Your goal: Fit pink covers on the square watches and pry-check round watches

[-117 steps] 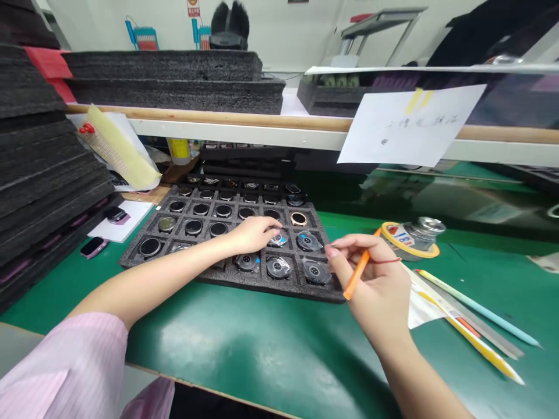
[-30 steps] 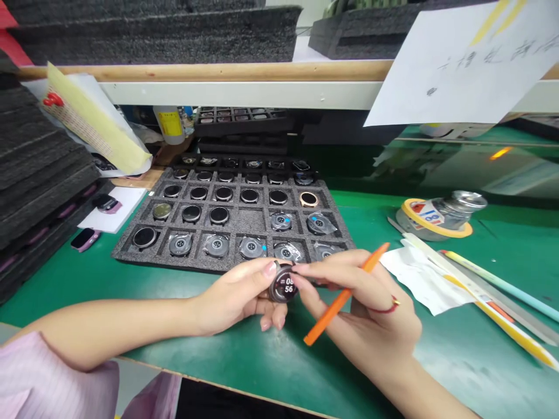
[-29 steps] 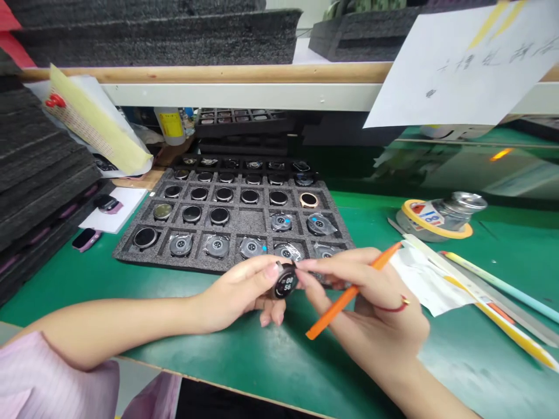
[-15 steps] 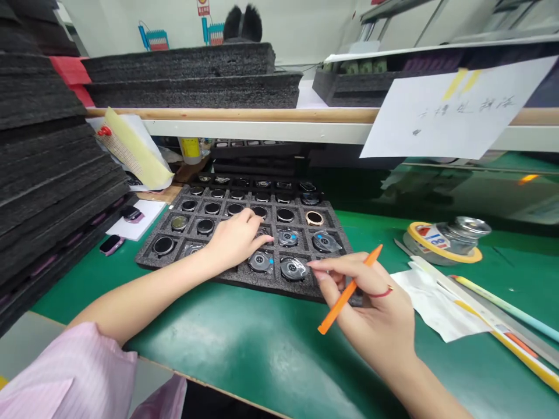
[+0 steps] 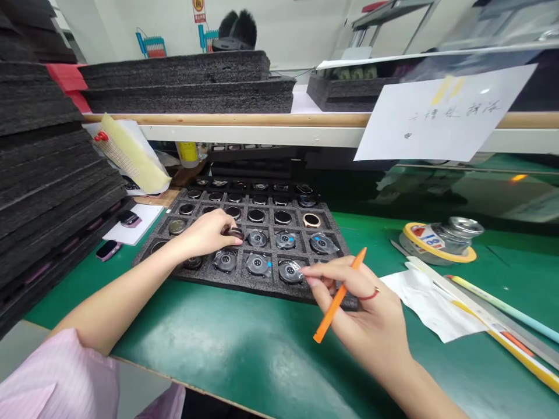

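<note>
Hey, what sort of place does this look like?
Probably a smartwatch assembly or inspection bench in a factory. A black foam tray holds rows of round watch bodies, some in clear film, on a green bench mat, with stacked foam trays nearby.

Pale pink pinstriped smock, loose sleeve [image 5: 56, 381] well left of the right hand [image 5: 371, 314]. Second fold of the same pink fabric [image 5: 168, 401] nearer that hand, cut off by the bottom frame edge. Thin red band [image 5: 369, 297] sits on the right hand, near the base of the fingers.
</note>
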The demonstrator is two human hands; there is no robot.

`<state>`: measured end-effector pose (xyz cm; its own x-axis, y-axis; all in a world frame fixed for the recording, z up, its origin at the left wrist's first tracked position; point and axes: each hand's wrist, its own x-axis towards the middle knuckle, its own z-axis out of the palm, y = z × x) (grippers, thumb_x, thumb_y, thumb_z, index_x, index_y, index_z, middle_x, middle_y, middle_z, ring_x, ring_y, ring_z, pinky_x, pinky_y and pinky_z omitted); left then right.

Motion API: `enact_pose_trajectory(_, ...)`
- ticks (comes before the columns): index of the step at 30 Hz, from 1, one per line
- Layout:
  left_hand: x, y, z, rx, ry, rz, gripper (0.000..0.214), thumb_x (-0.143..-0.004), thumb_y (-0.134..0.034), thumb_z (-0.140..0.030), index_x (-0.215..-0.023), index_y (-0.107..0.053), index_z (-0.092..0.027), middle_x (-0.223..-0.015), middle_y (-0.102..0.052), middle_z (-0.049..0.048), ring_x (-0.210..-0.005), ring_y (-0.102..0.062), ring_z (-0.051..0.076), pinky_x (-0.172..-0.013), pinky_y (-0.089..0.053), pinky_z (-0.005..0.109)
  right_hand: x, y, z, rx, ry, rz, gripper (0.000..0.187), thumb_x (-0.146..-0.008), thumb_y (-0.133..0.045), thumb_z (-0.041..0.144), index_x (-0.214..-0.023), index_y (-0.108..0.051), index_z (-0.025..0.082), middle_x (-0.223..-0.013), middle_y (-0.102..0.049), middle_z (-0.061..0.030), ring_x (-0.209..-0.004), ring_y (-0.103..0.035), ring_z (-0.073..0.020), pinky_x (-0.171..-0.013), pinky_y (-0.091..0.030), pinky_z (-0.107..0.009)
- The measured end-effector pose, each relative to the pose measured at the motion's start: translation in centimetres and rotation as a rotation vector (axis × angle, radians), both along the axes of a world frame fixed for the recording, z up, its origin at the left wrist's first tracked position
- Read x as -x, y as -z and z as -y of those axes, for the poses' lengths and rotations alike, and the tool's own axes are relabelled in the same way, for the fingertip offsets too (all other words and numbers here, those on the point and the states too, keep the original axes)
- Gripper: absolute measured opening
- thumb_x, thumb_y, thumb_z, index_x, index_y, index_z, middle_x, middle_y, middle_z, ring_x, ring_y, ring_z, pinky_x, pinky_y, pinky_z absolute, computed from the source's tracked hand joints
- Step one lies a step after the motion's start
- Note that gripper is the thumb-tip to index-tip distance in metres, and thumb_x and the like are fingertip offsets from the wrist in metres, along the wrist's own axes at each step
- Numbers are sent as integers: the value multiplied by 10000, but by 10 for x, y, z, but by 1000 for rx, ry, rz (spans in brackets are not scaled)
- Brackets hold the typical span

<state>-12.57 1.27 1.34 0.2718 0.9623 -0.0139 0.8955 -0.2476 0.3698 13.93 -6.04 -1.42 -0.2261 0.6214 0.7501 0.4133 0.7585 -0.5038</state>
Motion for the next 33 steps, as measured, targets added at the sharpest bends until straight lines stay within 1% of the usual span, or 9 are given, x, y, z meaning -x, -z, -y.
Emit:
enact_pose_trajectory(3, -22, -2, 20, 41, 28, 212, 283, -934, -558, -460, -962, -577, -180, -916, -691, 48, -810, -640, 180, -693, -451, 271, -1, 1, 1, 15, 12, -6, 197, -870, -661, 88, -979, -713, 244, -797, -687, -18, -636, -622, -145, -533, -546, -266)
enact_pose_trajectory(6, -47, 1, 46, 458, 127, 792, 371, -873, -644, -506, -985, -566, -161, -933, -699, 75, -625, -581, 116, -536, -403, 229, -2, 2, 3, 31, 4, 32, 293, -894, -673, 138, -1164, -695, 247, -918, -745, -51, -770, -710, -183, -700, -621, -324)
enact_pose_trajectory(9, -65, 6, 67, 705, 177, 1096, 521, -869, -593, -648, -939, -619, -133, -875, -668, 69, -556, -510, 80, -506, -361, 227, -1, 3, 5, 11, -99, 100, 452, -895, -702, 209, -1337, -614, 246, -1170, -744, -109, -1055, -720, -263, -915, -610, -440)
enact_pose_trajectory(13, -73, 13, 81, 927, 82, 1364, 596, -853, -577, -711, -794, -615, -119, -709, -592, 32, -601, -549, 112, -565, -396, 250, 0, 2, 6, 6, -165, 131, 421, -896, -686, 181, -1306, -645, 263, -1246, -721, -114, -1159, -689, -289, -950, -601, -477)
enact_pose_trajectory(19, -74, 17, 83, 1005, 19, 1487, 510, -841, -672, -627, -798, -619, -121, -697, -605, 22, -568, -528, 96, -543, -368, 233, -3, -7, 6, -69, -169, 90, 246, -831, -718, 65, -967, -763, 264, -1120, -756, -88, -1046, -729, -260, -896, -620, -448)
enact_pose_trajectory(23, -75, 15, 83, 985, 56, 1518, 458, -888, -660, -557, -868, -686, -100, -654, -610, 29, -558, -495, 93, -530, -344, 232, -8, -12, 8, 137, -312, -196, 138, -862, -725, 139, -901, -754, 268, -786, -751, -14, -787, -732, -209, -775, -638, -403)
enact_pose_trajectory(26, -74, 14, 83, 988, 98, 1500, 519, -944, -580, -548, -1105, -720, -75, -837, -712, 123, -577, -478, 92, -527, -333, 236, -13, -8, 6, 325, -100, -425, 76, -849, -777, 251, -912, -769, 292, -733, -735, 9, -662, -691, -166, -637, -614, -317)
enact_pose_trajectory(28, -73, 13, 84, 1000, 85, 1507, 530, -951, -571, -538, -1193, -707, -86, -997, -732, 178, -593, -492, 94, -531, -344, 238, -15, -4, 2, 417, 58, -520, 145, -812, -816, 322, -950, -779, 302, -733, -735, 12, -627, -675, -147, -595, -595, -284)
enact_pose_trajectory(33, -74, 14, 86, 1023, 73, 1536, 498, -928, -618, -526, -1173, -739, -110, -966, -744, 170, -591, -498, 94, -525, -371, 222, -12, -2, -5, 503, 48, -660, 134, -774, -838, 395, -805, -772, 283, -743, -724, 9, -622, -655, -127, -611, -595, -269)
